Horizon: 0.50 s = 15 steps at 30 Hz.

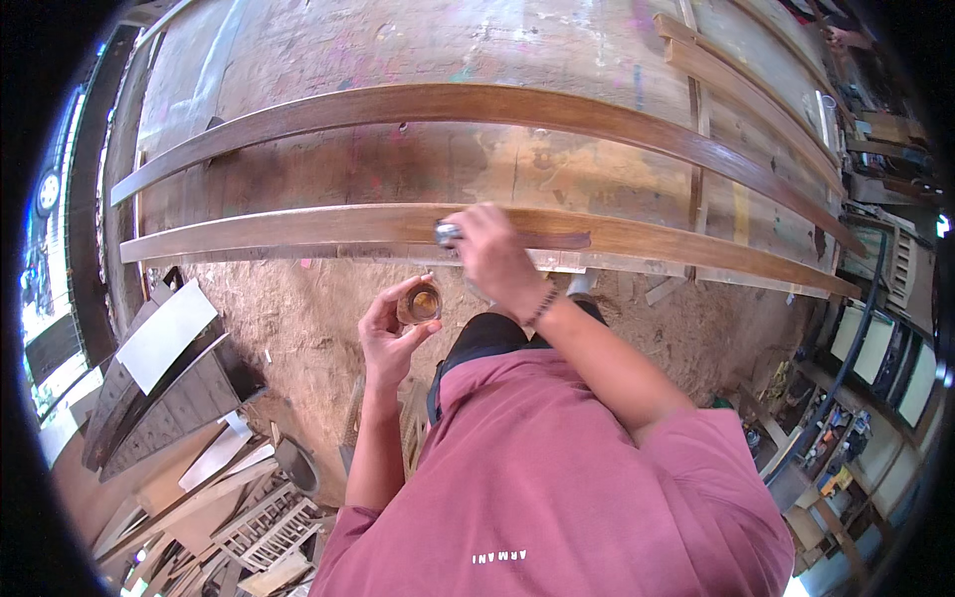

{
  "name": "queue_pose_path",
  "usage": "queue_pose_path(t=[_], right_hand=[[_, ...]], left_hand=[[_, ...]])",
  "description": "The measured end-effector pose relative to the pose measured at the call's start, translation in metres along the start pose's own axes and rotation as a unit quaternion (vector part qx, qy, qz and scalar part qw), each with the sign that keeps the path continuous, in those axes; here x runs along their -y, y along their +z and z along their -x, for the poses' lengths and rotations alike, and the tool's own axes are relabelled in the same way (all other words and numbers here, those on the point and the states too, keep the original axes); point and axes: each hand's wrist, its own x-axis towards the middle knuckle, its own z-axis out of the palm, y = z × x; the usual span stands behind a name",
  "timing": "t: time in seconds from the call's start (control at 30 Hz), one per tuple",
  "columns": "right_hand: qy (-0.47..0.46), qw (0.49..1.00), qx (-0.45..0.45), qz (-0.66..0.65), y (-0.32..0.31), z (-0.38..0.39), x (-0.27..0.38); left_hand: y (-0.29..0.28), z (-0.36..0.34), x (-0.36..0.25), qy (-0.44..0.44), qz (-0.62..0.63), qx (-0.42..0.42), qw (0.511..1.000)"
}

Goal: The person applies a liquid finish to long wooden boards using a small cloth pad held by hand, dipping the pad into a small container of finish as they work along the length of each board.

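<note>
My left hand [393, 340] grips a small round container [422, 303] with amber-brown contents, below the nearer board and left of my body's middle. My right hand [487, 261] is closed on a small silver-metal tool [447, 234] over the nearer long brown wooden board [308, 224]; the tool's working end is hidden and blurred. A darker streak [560, 240] shows on that board just right of my hand. A second brown board [378, 107] lies parallel, farther back on the paint-stained plywood table [418, 45].
More boards [746, 90] lie at the table's back right. Sheet offcuts [164, 333] and scrap wood [259, 527] pile at lower left. A dark rail [841, 353] and shelves of small items [841, 448] line the right. Another person's hand [841, 38] shows at upper right.
</note>
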Motion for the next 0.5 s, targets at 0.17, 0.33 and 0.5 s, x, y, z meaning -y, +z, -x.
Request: queue_pose_path(t=[0.17,0.33,0.5], right_hand=[[0.192,0.965,-0.096,0.151,-0.129,0.087,-0.048],[0.211,0.960,-0.091,0.158,-0.121,0.104,-0.078],[0.076,0.988,-0.077,0.109,-0.032,0.033,-0.040]], left_hand=[[0.015,-0.005,0.001,-0.034,0.042,0.045,0.998],[0.021,-0.013,0.006,-0.035,0.064,0.084,0.994],[0.014,-0.004,0.003,-0.028,0.064,0.084,0.994]])
